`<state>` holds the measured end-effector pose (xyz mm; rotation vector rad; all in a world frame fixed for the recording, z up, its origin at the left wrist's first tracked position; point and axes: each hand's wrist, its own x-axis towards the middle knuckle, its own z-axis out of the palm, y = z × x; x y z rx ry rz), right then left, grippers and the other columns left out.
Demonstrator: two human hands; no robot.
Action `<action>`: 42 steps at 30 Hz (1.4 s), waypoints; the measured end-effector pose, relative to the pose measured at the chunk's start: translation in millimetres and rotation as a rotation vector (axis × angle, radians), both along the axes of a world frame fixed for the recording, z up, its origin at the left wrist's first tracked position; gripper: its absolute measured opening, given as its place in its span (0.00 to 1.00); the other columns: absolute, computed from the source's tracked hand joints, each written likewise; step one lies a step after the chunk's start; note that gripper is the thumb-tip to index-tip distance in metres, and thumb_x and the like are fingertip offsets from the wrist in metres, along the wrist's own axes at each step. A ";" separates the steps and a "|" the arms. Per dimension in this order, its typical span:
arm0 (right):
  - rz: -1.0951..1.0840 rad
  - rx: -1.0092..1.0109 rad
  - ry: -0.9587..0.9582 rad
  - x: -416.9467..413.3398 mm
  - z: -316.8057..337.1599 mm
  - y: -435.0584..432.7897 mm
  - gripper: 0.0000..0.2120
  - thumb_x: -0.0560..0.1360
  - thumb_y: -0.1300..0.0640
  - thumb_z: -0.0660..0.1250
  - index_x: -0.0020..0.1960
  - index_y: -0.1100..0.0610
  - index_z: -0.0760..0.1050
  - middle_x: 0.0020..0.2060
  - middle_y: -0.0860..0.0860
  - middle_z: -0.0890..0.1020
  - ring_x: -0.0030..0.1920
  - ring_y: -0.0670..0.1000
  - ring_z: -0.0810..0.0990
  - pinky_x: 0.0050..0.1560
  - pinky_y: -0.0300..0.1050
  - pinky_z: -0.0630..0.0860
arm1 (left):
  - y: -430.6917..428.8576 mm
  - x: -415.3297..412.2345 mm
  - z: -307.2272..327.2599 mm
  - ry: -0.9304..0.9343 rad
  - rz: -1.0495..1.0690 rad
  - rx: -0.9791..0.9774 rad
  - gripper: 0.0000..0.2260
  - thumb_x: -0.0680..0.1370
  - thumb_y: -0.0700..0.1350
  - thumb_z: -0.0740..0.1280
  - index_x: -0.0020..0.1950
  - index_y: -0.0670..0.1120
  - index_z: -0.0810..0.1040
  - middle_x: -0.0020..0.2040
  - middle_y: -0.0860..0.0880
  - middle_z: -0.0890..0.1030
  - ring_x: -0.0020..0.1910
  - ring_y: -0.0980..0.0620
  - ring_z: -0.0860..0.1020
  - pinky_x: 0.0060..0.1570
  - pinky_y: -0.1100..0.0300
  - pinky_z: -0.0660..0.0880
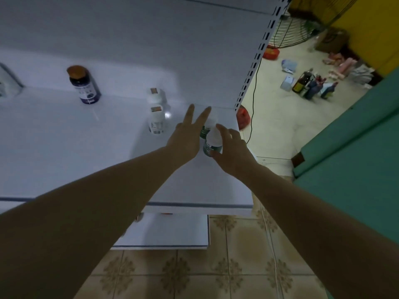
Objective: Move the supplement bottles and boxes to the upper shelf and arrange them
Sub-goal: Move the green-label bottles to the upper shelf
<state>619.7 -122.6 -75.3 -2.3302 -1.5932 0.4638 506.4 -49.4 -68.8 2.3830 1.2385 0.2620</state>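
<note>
Bottles stand on the upper shelf (64, 147), long axes upright, caps up. Nearest the shelf's right end, the green-label bottle (212, 143) sits in the right hand (234, 154), fingers curled around its right side, thumb at its base. Touching behind it stands a second green-label bottle (205, 129), partly hidden. The left hand (185, 139) is just left of both, open, 2 fingers spread, holding nothing. Farther left along the shelf stand 2 white bottles (156, 121) one behind the other, then a dark bottle (85, 86) well apart.
</note>
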 end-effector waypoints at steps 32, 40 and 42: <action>0.024 0.034 0.089 -23.0 27.8 -27.6 0.11 0.77 0.62 0.62 0.58 0.60 0.66 0.45 0.63 0.79 0.46 0.62 0.80 0.47 0.57 0.80 | -5.0 -8.1 19.1 0.029 -0.083 -0.104 0.15 0.76 0.39 0.65 0.61 0.42 0.69 0.46 0.45 0.72 0.43 0.49 0.71 0.29 0.68 0.63; 0.014 -0.072 0.280 -30.2 32.3 -71.4 0.16 0.74 0.60 0.68 0.59 0.57 0.67 0.53 0.60 0.79 0.45 0.53 0.75 0.44 0.44 0.76 | -57.0 -52.8 29.3 0.021 0.017 -0.306 0.17 0.73 0.37 0.69 0.60 0.43 0.70 0.58 0.40 0.76 0.50 0.45 0.74 0.44 0.58 0.73; -0.065 -0.099 0.458 -27.8 35.4 -82.4 0.19 0.72 0.60 0.71 0.60 0.57 0.69 0.57 0.59 0.79 0.49 0.53 0.76 0.46 0.42 0.74 | -66.9 -65.2 35.7 -0.030 0.090 -0.449 0.19 0.71 0.37 0.72 0.60 0.43 0.71 0.61 0.41 0.74 0.58 0.43 0.73 0.54 0.55 0.73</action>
